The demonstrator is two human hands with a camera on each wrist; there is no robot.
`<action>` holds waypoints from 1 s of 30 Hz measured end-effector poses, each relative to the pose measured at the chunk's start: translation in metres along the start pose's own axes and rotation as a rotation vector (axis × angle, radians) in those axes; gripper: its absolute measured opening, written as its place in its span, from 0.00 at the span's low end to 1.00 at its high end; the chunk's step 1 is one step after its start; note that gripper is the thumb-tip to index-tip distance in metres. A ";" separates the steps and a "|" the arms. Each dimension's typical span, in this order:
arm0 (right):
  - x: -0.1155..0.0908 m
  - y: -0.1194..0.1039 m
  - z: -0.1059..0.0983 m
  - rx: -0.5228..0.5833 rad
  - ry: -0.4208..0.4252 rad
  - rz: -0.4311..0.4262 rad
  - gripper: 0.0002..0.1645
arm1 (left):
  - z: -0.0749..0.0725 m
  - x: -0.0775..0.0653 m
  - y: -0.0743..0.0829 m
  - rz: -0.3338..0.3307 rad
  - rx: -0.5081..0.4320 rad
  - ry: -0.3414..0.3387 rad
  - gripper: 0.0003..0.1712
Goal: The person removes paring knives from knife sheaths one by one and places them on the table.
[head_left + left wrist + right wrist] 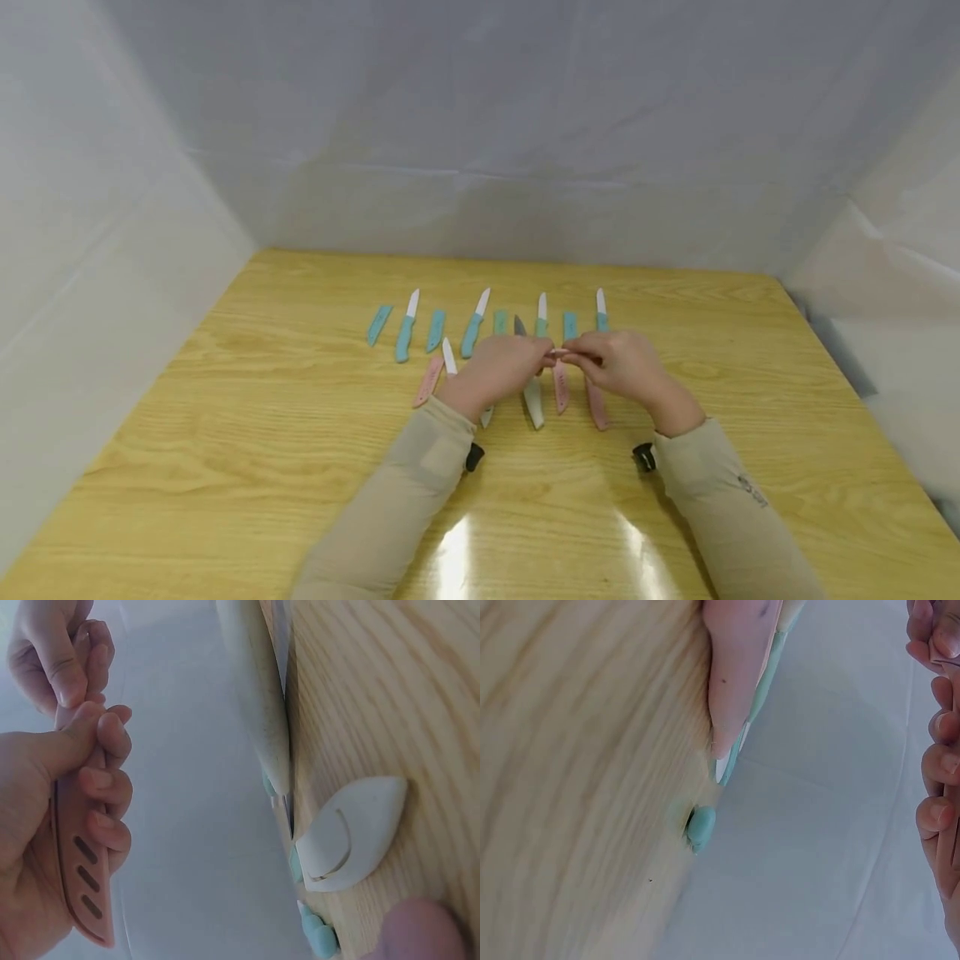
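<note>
Above the table, both hands hold a slim pink piece end to end. My left hand [498, 367] grips a pink knife sheath [81, 847] with slots cut along it, fingers curled round one side and thumb on the other. Right at its far end, my right hand [618, 367] has its fingers curled round a pink knife, mostly hidden by the fingers. Below the hands lie a white-handled knife [534, 407] with a dark blade, a white sheath [356, 836], a pink sheath [561, 390] and a pink knife handle [597, 408].
A back row on the wooden table [262, 400] has blue knives [404, 337], blue sheaths [379, 325], a green knife [542, 323] and a green sheath [500, 322]. Left of the hands are another pink sheath [428, 382] and a white blade [449, 357]. Pale sheeting [480, 183] surrounds the table.
</note>
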State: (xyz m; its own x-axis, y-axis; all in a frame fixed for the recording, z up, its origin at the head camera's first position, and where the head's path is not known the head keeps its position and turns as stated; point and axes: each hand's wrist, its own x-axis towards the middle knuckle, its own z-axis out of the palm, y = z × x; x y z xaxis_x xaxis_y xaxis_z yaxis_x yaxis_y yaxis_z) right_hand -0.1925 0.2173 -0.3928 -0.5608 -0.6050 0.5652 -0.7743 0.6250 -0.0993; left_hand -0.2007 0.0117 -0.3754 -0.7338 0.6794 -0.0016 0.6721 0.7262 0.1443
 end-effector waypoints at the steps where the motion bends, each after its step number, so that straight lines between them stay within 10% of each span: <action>1: 0.001 0.000 0.000 -0.004 -0.004 0.000 0.07 | 0.000 0.000 0.000 0.000 0.006 0.003 0.06; 30: 0.002 -0.006 -0.005 -0.073 -0.034 -0.006 0.06 | -0.002 0.001 0.001 -0.020 -0.020 -0.033 0.06</action>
State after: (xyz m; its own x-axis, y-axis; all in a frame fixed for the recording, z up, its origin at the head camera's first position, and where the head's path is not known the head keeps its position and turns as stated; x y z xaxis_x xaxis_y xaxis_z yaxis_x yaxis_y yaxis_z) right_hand -0.1874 0.2151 -0.3874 -0.5667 -0.6244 0.5375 -0.7549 0.6549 -0.0352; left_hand -0.2009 0.0131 -0.3732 -0.7430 0.6682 -0.0372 0.6552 0.7376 0.1635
